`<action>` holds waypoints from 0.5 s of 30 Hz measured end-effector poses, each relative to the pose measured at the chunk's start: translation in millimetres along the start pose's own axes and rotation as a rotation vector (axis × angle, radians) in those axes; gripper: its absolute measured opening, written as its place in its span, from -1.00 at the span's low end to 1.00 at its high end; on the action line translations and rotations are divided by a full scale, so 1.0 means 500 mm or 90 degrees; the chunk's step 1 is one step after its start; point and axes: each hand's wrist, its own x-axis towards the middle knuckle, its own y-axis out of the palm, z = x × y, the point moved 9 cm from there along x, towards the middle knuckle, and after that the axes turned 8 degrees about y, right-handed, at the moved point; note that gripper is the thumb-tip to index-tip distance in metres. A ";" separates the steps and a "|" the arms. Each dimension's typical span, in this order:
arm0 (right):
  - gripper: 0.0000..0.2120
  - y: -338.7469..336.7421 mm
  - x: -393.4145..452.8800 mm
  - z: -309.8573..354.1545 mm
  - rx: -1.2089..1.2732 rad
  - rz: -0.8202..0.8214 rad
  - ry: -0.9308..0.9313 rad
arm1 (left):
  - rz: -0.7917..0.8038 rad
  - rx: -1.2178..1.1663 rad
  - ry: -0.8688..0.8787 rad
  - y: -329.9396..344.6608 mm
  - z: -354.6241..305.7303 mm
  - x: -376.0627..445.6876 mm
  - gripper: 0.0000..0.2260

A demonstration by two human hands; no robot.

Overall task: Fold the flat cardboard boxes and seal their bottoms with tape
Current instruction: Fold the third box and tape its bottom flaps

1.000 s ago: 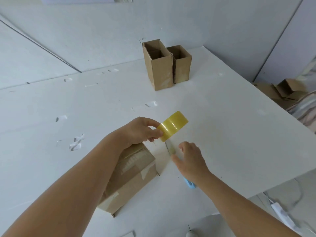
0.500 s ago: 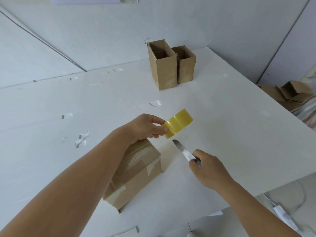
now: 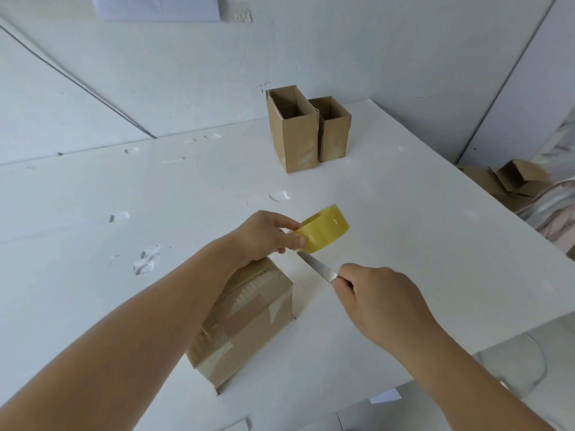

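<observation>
My left hand [image 3: 264,237] holds a yellow roll of tape [image 3: 323,228] just above the near box. That cardboard box [image 3: 245,321] lies upside down on the white table [image 3: 404,244], with clear tape across its bottom flaps. In my right hand [image 3: 379,297] is a knife, its metal blade [image 3: 317,265] pointing up-left, with the tip right under the tape roll. Two folded boxes [image 3: 308,132] stand upright and open-topped side by side at the far end of the table.
Scraps of clear tape [image 3: 146,262] are stuck to the table on the left and in the middle. The table's right edge runs diagonally; beyond it more cardboard boxes [image 3: 513,178] and cloth lie on the floor. A white wall stands behind.
My right hand picked the knife up from the table and raised its blade to the tape roll. My left hand kept the roll lifted over the box.
</observation>
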 end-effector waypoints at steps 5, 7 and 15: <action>-0.84 -0.015 0.001 0.044 -0.118 -0.004 -0.019 | -0.006 -0.002 0.014 0.000 -0.008 -0.008 -0.83; -0.85 -0.025 0.006 0.053 -0.118 -0.004 -0.007 | -0.006 -0.005 0.021 0.000 -0.011 -0.008 -0.84; -0.73 0.142 0.070 0.024 -0.100 0.116 0.022 | -0.039 -0.076 0.053 -0.017 -0.008 0.001 -0.79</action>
